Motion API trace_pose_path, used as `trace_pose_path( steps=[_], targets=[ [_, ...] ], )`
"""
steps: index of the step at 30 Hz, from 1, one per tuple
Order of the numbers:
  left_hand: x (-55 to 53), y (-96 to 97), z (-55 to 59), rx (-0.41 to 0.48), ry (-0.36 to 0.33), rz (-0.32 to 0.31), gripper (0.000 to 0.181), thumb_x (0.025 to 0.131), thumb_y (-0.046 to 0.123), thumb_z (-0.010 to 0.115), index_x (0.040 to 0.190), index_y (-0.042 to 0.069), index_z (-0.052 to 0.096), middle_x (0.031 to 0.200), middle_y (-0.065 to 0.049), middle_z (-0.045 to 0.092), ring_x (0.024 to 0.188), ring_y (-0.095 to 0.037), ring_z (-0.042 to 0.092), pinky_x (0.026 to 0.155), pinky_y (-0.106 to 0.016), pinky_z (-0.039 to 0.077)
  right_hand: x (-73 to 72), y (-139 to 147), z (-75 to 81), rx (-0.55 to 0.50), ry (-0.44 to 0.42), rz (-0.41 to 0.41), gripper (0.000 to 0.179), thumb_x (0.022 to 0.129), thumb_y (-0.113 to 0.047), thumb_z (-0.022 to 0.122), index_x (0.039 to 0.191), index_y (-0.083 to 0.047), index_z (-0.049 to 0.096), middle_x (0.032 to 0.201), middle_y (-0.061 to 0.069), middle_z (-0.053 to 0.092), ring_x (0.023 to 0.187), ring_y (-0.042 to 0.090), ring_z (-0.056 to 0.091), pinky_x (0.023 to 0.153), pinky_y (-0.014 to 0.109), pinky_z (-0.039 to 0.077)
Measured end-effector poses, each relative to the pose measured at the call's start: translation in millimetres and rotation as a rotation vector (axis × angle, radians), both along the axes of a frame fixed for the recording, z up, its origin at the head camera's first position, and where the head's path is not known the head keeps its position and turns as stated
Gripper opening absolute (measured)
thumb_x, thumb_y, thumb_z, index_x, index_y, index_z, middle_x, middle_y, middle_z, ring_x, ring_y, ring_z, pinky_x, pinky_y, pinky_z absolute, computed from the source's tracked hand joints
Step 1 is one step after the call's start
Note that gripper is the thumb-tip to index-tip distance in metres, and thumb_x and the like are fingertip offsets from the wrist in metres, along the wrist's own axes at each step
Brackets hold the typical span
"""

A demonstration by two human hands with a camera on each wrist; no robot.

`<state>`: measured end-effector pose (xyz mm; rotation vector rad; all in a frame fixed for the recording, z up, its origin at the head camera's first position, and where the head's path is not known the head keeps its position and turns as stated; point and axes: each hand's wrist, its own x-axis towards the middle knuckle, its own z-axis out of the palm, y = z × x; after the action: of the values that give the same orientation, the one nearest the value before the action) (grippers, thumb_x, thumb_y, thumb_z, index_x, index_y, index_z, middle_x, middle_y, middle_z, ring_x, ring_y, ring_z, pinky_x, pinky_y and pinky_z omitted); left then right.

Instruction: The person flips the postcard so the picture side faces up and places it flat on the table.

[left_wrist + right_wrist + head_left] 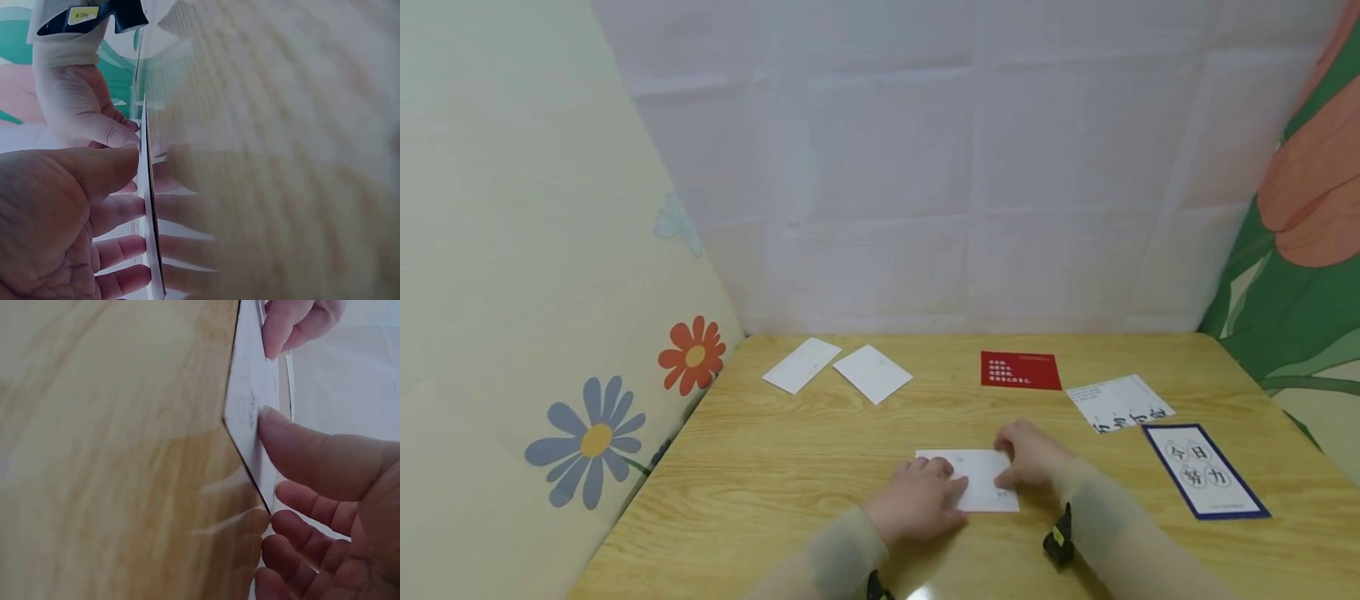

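Observation:
A white card (pixel 985 481) with small faint print lies on the wooden table between both hands. My left hand (pixel 922 500) rests on its left part, fingers extended; in the left wrist view the fingertips (pixel 134 275) touch the card's face, with the thumb near its edge. From the right, my right hand (pixel 1030 457) holds the card's end. Its thumb (pixel 294 440) presses on the face while the curled fingers (pixel 300 531) meet the edge, as the right wrist view shows. Beyond the right hand lies a card with large black characters (pixel 1120 402).
Two white cards, one at far left (pixel 802 365) and one beside it (pixel 873 374), lie at the back of the wooden table (pixel 737 492). A red card (pixel 1020 371) is at back right. Nearer on the right lies a blue-bordered card (pixel 1206 472). A pale cloth (pixel 910 183) hangs behind.

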<state>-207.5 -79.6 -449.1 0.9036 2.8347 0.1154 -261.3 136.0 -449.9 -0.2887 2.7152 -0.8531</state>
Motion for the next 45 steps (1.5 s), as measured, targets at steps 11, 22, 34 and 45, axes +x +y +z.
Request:
trace_pose_path(
  steps=[11, 22, 34, 45],
  targets=[
    [-5.6, -3.1, -5.4, 0.048, 0.003, -0.04, 0.047, 0.09, 0.045, 0.062, 0.134, 0.028, 0.058, 0.126, 0.001, 0.055, 0.112, -0.02, 0.049, 0.096, -0.04, 0.038, 4.1, -1, 6.6, 0.061, -0.004, 0.062, 0.04, 0.07, -0.017, 0.085, 0.102, -0.018, 0.062, 0.107, 0.003, 0.054, 0.102, 0.023, 0.053, 0.094, 0.049, 0.043],
    [-32.5, -24.0, -16.5, 0.208, -0.032, 0.131, 0.051, 0.08, 0.037, 0.076, 0.125, 0.016, 0.063, 0.125, -0.008, 0.055, 0.111, -0.026, 0.052, 0.095, -0.042, 0.041, 5.3, -2, 6.3, 0.094, -0.011, 0.069, 0.038, 0.073, -0.018, 0.085, 0.101, -0.017, 0.06, 0.103, 0.003, 0.052, 0.095, 0.022, 0.051, 0.092, 0.047, 0.044],
    [-49.6, -34.5, -16.8, 0.357, -0.178, 0.248, 0.052, 0.072, 0.028, 0.085, 0.116, 0.011, 0.062, 0.114, -0.009, 0.054, 0.106, -0.027, 0.051, 0.095, -0.045, 0.041, 6.4, -3, 3.1, 0.081, -0.002, 0.067, 0.038, 0.072, -0.016, 0.085, 0.101, -0.016, 0.06, 0.102, 0.004, 0.051, 0.094, 0.022, 0.05, 0.093, 0.047, 0.044],
    [-54.1, -30.9, -13.8, 0.412, -0.276, 0.306, 0.048, 0.071, 0.022, 0.086, 0.111, 0.013, 0.062, 0.117, -0.009, 0.05, 0.109, -0.028, 0.048, 0.096, -0.047, 0.04, 5.8, -1, 1.1, 0.069, -0.004, 0.051, 0.038, 0.072, -0.015, 0.085, 0.101, -0.016, 0.06, 0.104, 0.004, 0.051, 0.096, 0.022, 0.05, 0.094, 0.047, 0.043]
  ],
)
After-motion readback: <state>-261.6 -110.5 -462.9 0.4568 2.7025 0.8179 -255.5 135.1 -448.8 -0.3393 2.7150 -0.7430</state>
